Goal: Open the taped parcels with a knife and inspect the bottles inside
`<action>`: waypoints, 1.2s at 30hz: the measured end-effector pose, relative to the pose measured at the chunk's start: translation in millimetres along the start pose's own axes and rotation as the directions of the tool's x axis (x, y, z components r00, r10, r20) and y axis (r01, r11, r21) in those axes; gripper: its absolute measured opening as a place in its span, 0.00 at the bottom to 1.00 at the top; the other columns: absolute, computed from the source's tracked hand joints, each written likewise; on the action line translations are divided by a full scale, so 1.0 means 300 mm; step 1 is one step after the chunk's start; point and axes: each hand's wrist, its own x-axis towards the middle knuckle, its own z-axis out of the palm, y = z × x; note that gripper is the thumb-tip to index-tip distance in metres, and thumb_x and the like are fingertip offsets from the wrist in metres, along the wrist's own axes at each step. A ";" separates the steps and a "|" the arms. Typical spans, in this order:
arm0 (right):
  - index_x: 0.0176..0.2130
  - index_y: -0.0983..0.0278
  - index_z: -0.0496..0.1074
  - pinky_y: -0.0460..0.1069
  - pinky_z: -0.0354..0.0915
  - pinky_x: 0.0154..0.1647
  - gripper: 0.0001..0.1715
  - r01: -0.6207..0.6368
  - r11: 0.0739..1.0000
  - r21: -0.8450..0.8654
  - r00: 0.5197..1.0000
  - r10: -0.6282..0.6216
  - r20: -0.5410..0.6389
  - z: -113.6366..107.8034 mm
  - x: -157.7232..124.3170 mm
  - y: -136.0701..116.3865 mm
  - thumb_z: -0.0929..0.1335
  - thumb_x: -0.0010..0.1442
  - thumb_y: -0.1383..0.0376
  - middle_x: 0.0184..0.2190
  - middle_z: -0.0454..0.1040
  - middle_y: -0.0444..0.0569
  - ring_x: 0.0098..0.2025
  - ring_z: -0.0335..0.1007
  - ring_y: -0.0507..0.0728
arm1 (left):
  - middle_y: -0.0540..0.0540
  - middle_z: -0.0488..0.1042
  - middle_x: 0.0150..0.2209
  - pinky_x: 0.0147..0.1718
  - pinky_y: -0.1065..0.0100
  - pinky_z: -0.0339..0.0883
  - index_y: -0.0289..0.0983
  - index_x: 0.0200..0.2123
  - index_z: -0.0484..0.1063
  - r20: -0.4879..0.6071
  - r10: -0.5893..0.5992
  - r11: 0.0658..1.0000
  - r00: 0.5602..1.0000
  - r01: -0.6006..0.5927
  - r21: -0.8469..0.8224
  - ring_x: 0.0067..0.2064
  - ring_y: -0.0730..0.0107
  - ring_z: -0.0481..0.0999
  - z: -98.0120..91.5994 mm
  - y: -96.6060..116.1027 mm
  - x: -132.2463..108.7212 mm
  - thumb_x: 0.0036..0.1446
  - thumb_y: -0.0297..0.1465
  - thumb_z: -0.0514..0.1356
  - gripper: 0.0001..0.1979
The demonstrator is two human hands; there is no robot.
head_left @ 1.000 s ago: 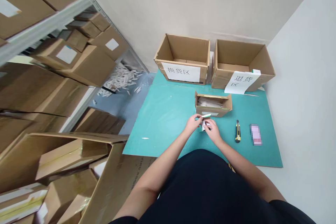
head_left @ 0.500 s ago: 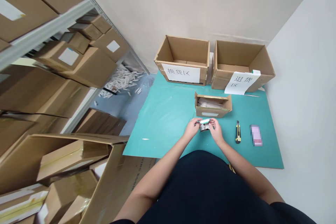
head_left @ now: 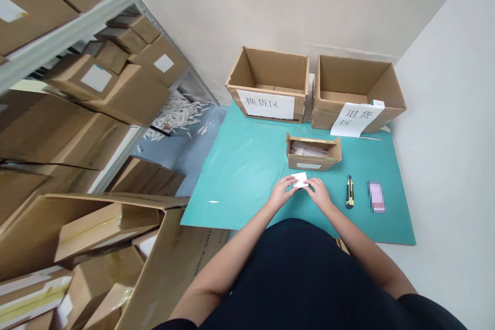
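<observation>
A small white box point(head_left: 299, 179) is held between my two hands over the near part of the green table. My left hand point(head_left: 283, 191) grips its left side, with the fingers bent against it. On the opposite side, my right hand point(head_left: 318, 192) closes its fingers on the box's right edge. A flat white face of the box points up at me; its contents, if any, are hidden. Just beyond my hands stands an opened brown carton point(head_left: 314, 162) with pale wrapping inside. To the right of my right hand lies a yellow and black utility knife point(head_left: 350, 192).
Two large open cartons with handwritten signs, a left carton point(head_left: 270, 87) and a right carton point(head_left: 353, 80), stand at the table's back. A blurred pink item point(head_left: 376, 197) lies at right. A big carton point(head_left: 170, 247) of parcels and a loaded shelf point(head_left: 77, 36) flank the left.
The small box's top was tilted up with its dark and grey inside showing; now a flat white face covers it. Both hands have stayed around it.
</observation>
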 end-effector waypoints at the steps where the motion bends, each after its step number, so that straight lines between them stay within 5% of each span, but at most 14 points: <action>1: 0.44 0.58 0.78 0.59 0.67 0.52 0.11 0.017 1.000 -0.021 1.000 -0.017 0.011 0.003 -0.003 0.004 0.66 0.67 0.60 0.41 0.78 0.53 0.47 0.73 0.63 | 0.43 0.77 0.51 0.57 0.55 0.70 0.41 0.46 0.79 0.009 0.024 0.999 1.000 -0.024 0.033 0.54 0.61 0.76 0.001 -0.005 -0.005 0.58 0.30 0.64 0.12; 10: 0.42 0.59 0.80 0.58 0.68 0.50 0.12 0.058 0.985 -0.165 0.998 -0.057 0.014 0.039 -0.045 0.033 0.66 0.68 0.61 0.35 0.73 0.51 0.41 0.72 0.60 | 0.42 0.77 0.50 0.53 0.52 0.71 0.41 0.45 0.79 0.057 0.215 0.928 0.975 -0.222 0.298 0.53 0.58 0.75 0.007 -0.032 -0.045 0.63 0.32 0.62 0.09; 15: 0.41 0.59 0.79 0.61 0.66 0.57 0.11 -0.007 0.995 -0.098 0.996 -0.002 -0.089 0.071 -0.084 0.030 0.67 0.66 0.61 0.51 0.72 0.57 0.54 0.70 0.63 | 0.38 0.70 0.61 0.59 0.47 0.66 0.41 0.47 0.76 0.064 0.233 0.923 0.970 -0.241 0.300 0.63 0.53 0.68 0.023 -0.054 -0.079 0.61 0.31 0.63 0.11; 18: 0.39 0.60 0.77 0.62 0.63 0.62 0.10 -0.079 0.994 0.080 0.993 0.086 -0.084 0.096 -0.085 0.026 0.67 0.65 0.60 0.63 0.65 0.59 0.63 0.65 0.64 | 0.35 0.61 0.67 0.61 0.47 0.64 0.39 0.48 0.75 0.081 0.161 0.958 0.984 -0.176 0.227 0.68 0.50 0.61 0.030 -0.054 -0.090 0.60 0.29 0.63 0.12; 21: 0.38 0.60 0.73 0.62 0.64 0.61 0.11 -0.187 0.946 0.265 0.977 0.208 -0.052 0.121 -0.066 0.028 0.68 0.61 0.56 0.65 0.65 0.59 0.64 0.65 0.64 | 0.36 0.57 0.69 0.62 0.48 0.63 0.39 0.48 0.73 0.089 0.009 0.993 0.996 -0.019 0.114 0.69 0.51 0.61 0.039 -0.046 -0.080 0.59 0.29 0.64 0.13; 26: 0.50 0.60 0.68 0.59 0.70 0.55 0.25 -0.286 0.807 0.517 0.937 0.347 -0.024 0.152 -0.027 0.050 0.71 0.55 0.54 0.61 0.70 0.61 0.59 0.71 0.62 | 0.36 0.61 0.67 0.58 0.52 0.68 0.41 0.63 0.61 0.068 -0.208 0.964 0.976 0.216 -0.154 0.67 0.52 0.64 0.047 -0.057 -0.030 0.50 0.29 0.68 0.38; 32: 0.64 0.59 0.63 0.60 0.72 0.53 0.38 -0.331 0.760 0.559 0.931 0.359 0.064 0.155 -0.012 0.073 0.70 0.57 0.57 0.63 0.68 0.60 0.61 0.70 0.63 | 0.35 0.64 0.66 0.54 0.53 0.72 0.41 0.65 0.59 0.211 -0.289 0.906 0.934 0.338 -0.255 0.66 0.49 0.65 0.035 -0.087 -0.001 0.45 0.30 0.71 0.44; 36: 0.66 0.56 0.63 0.61 0.69 0.57 0.41 -0.303 0.831 0.467 0.953 0.272 0.136 0.111 0.001 0.068 0.71 0.55 0.61 0.66 0.64 0.57 0.65 0.64 0.64 | 0.35 0.62 0.67 0.58 0.52 0.69 0.40 0.65 0.59 0.227 -0.253 0.930 0.940 0.302 -0.211 0.67 0.53 0.65 0.029 -0.078 -0.003 0.46 0.27 0.69 0.42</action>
